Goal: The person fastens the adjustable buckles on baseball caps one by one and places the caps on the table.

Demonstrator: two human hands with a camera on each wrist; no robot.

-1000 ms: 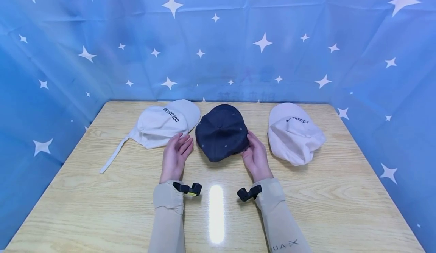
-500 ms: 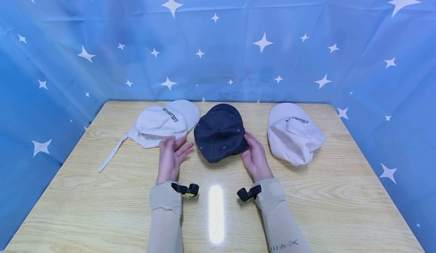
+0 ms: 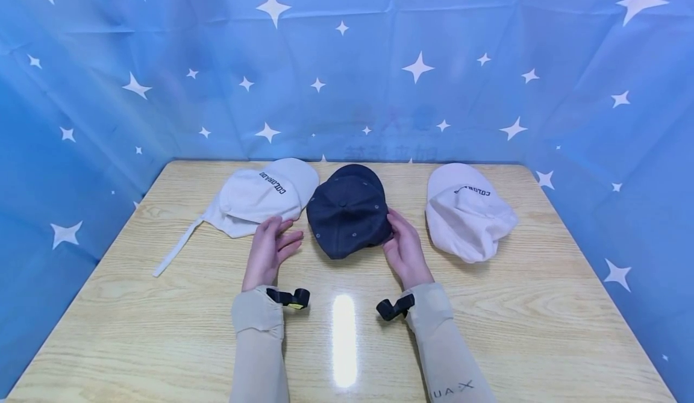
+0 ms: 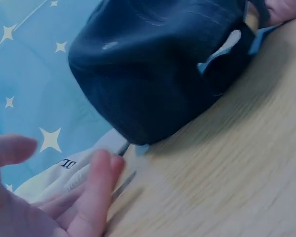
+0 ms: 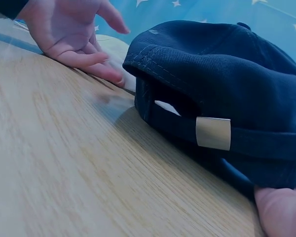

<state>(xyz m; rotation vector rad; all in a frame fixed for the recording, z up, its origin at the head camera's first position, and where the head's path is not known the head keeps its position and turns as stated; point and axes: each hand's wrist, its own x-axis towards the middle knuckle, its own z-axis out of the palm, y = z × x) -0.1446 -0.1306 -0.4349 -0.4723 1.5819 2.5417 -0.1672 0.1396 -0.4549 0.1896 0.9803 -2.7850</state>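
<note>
A navy baseball cap (image 3: 347,216) stands crown up in the middle of the table, brim toward the back. Its rear strap with a metal buckle (image 5: 213,133) shows in the right wrist view. My right hand (image 3: 405,247) grips the cap's lower right edge, the thumb (image 5: 281,207) at the rim and the fingers mostly hidden behind it. To the left, my left hand (image 3: 269,249) is apart from the navy cap, fingers loosely spread and palm turned toward it. Those fingertips overlap the near edge of a white cap (image 3: 255,195) lettered COLORADO.
Another white COLORADO cap (image 3: 472,216), its crown crumpled, lies right of the right hand. A long white strap (image 3: 179,249) trails from the left cap toward the front. The wooden table (image 3: 135,331) ends at a blue star-patterned curtain (image 3: 347,59).
My left hand has moved left, away from the navy cap, toward the left white cap. The navy cap has shifted slightly left, with the right hand still at its edge.
</note>
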